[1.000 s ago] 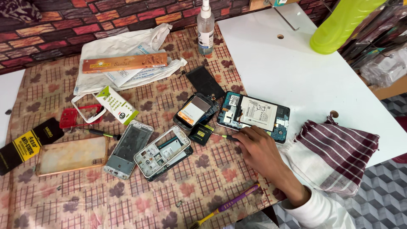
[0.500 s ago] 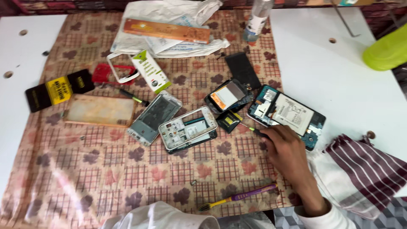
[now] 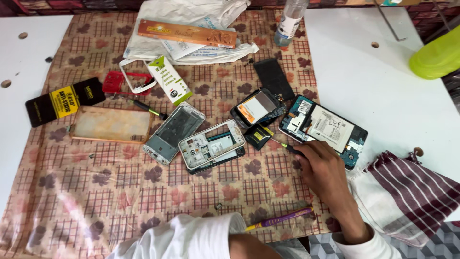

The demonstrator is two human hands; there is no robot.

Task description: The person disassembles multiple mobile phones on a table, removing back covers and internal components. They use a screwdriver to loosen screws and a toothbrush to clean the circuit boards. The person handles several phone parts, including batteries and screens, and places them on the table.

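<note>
My right hand point(image 3: 326, 173) rests on the patterned table cover point(image 3: 72, 192) and pinches a small screwdriver point(image 3: 286, 146). The tip points left, beside the lower left corner of an opened blue phone with a white battery point(image 3: 326, 127). A small black and yellow battery point(image 3: 258, 135) lies just left of the tip. Only my left arm shows, in a white sleeve point(image 3: 187, 236) at the bottom edge; the hand itself is out of view.
Left of the hand lie a white phone frame point(image 3: 211, 144), a silver frame point(image 3: 172, 132), a clear case point(image 3: 112, 124) and another open phone point(image 3: 256, 108). A purple toothbrush point(image 3: 280, 219) lies near the front edge, a striped cloth point(image 3: 407, 192) to the right, a bottle point(image 3: 290, 19) at the back.
The camera has swung so the spread of parts sits further right and lower in view. My right hand stays at the opened blue phone with the screwdriver, barely moved.
</note>
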